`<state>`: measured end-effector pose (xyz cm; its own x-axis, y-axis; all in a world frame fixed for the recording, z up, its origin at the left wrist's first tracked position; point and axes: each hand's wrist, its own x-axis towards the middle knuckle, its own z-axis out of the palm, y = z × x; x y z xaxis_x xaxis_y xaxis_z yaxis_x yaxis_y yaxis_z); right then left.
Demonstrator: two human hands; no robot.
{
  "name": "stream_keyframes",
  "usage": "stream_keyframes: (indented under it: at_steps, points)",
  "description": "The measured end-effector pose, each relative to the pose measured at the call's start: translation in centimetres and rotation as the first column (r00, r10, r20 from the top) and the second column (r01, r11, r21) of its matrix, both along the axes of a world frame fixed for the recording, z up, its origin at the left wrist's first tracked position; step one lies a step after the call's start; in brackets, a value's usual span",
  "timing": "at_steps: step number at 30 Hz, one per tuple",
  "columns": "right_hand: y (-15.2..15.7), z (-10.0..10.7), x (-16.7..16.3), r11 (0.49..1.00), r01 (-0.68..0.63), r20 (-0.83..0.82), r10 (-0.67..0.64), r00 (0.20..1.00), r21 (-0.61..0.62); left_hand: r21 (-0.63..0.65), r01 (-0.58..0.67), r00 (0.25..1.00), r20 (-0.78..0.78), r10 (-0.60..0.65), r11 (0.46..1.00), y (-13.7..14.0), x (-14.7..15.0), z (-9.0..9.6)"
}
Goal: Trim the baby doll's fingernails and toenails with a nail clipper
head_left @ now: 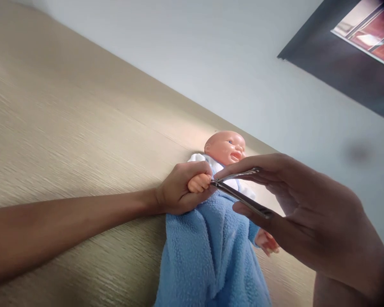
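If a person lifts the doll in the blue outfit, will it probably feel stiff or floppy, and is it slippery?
The doll has a smooth, shiny head, so that part is probably stiff and slightly slippery. The blue outfit looks fleecy and lies in soft folds, so it would likely sag but grip well.

Blue-and-white doll suit (pixel 188 256), silver nail clippers (pixel 241 199), beige surface (pixel 83 123) with fine wood-grain streaks, whitish wall (pixel 185 47)

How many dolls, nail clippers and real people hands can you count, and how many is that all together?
Doll: 1
Nail clipper: 1
Left hand and right hand, both real: 2
Total: 4
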<state>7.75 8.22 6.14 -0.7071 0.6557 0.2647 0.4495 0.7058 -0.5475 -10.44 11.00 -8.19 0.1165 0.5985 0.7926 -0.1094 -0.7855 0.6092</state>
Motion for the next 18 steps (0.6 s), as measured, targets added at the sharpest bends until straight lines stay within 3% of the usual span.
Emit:
stream_keyframes:
  at_steps: [4,9,14,18]
  points:
    - [-0.2,0.2,-0.1,1.000,-0.024,-0.032,0.023,0.999,-0.011,0.037,-0.041,0.999,-0.008,0.041,0.998,0.0,-0.1,0.0]
    - [0.1,0.3,0.2,1.000,0.001,-0.047,-0.001,0.999,-0.001,0.235,-0.147,0.988,-0.007,0.153,0.961,-0.9,-0.1,0.2]
    - [0.5,0.0,0.2,0.996,-0.069,-0.070,0.065,0.995,-0.056,0.182,-0.246,0.967,-0.018,0.253,0.952,-1.9,0.4,0.4]
    - [0.1,0.1,0.0,0.995,-0.048,-0.043,0.045,0.998,-0.086,0.125,-0.279,0.954,-0.074,0.289,0.952,-2.3,0.5,0.6]
